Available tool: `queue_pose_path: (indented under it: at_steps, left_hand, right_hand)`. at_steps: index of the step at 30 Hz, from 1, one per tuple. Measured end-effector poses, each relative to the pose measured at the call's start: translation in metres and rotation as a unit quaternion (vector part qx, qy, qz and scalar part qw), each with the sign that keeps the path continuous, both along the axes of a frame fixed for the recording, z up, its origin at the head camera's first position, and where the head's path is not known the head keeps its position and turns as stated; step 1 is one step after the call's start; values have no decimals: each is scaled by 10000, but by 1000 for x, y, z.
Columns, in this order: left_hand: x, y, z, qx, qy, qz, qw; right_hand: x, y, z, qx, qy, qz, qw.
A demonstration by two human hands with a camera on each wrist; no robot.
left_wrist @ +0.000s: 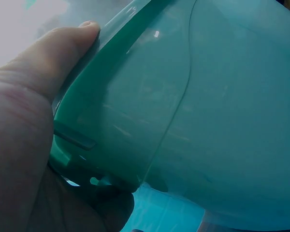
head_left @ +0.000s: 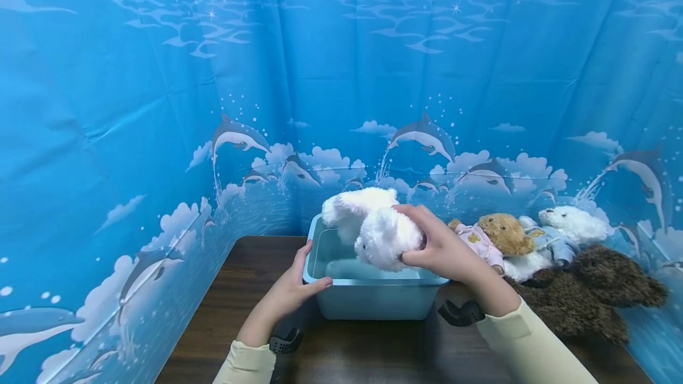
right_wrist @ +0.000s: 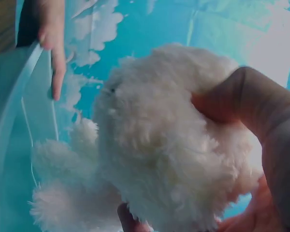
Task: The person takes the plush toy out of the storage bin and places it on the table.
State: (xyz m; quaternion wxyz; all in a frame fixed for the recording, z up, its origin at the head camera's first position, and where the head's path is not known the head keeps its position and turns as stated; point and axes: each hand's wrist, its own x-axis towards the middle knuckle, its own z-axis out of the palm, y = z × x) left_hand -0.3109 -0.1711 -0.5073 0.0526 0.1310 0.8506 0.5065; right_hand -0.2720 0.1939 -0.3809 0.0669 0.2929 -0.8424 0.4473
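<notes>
A fluffy white plush toy [head_left: 388, 238] hangs over a light blue plastic basin [head_left: 376, 301], its body partly inside the rim. My right hand [head_left: 445, 248] grips it by the head, thumb on the near side and fingers over the top. Thick white fur fills the right wrist view, where the plush head [right_wrist: 159, 140] is between thumb and fingers. With my left hand [head_left: 290, 286] I hold the basin's left end, the thumb lying along the front rim. Up close in the left wrist view, the thumb [left_wrist: 63, 48] rests at the rim and the fingers curl under the edge.
Right of the basin lie more plush toys: a tan bear [head_left: 504, 234] in a pink top, a white bear [head_left: 573, 227] in blue, and dark brown plush [head_left: 592, 292] nearer me. Under the basin is a dark wood table [head_left: 256, 271]. A blue dolphin-print curtain [head_left: 320, 93] stands behind.
</notes>
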Motion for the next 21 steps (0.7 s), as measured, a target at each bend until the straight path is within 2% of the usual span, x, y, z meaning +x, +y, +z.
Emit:
queue_pose_path:
  at_steps: [5,9,17,21]
  left_hand:
    - [-1,1,0,-34,7,45,10000]
    - [-1,1,-1,-80,22,56,9999]
    - [0,1,1,-83,-15,48,10000]
    - [1,1,2,-68,-24,47,10000]
  right_hand:
    - [9,4,-10,-642,-489,-43,9967]
    - [16,7,-16,-1166,-821,22,9898]
    - [37,17,-12,-1740,-741,-63,9819]
    - [53,27,-10,-1940,-874,-120,9770]
